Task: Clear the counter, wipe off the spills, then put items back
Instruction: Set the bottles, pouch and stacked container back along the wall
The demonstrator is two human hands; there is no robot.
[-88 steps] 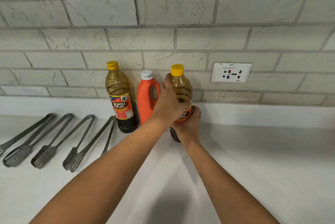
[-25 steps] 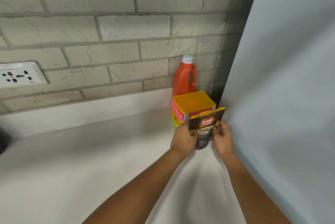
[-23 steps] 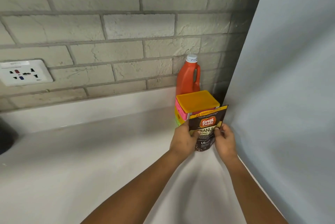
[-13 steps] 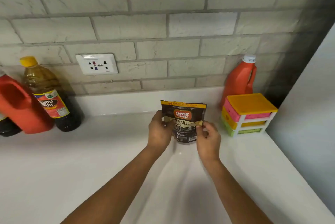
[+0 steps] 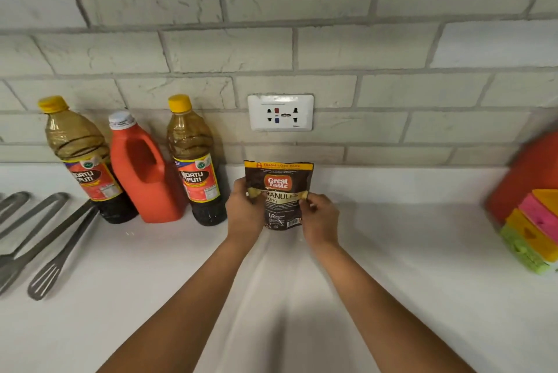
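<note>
A dark brown coffee pouch (image 5: 279,188) with a yellow top strip stands upright on the white counter (image 5: 407,251), below the wall socket. My left hand (image 5: 244,209) grips its left edge and my right hand (image 5: 320,217) grips its right edge. Left of the pouch stand a yellow-capped dark sauce bottle (image 5: 196,167), an orange jug (image 5: 145,170) with a white cap, and a second sauce bottle (image 5: 81,161), all in a row against the brick wall.
Several metal tongs (image 5: 45,245) lie on the counter at the far left. A small stack of coloured drawers (image 5: 534,230) and another orange jug (image 5: 531,173) sit at the right edge. A white socket (image 5: 280,113) is on the wall.
Both hands carried the pouch from the right corner by the coloured drawers leftward to beside the sauce bottle. The view swung left with it.
</note>
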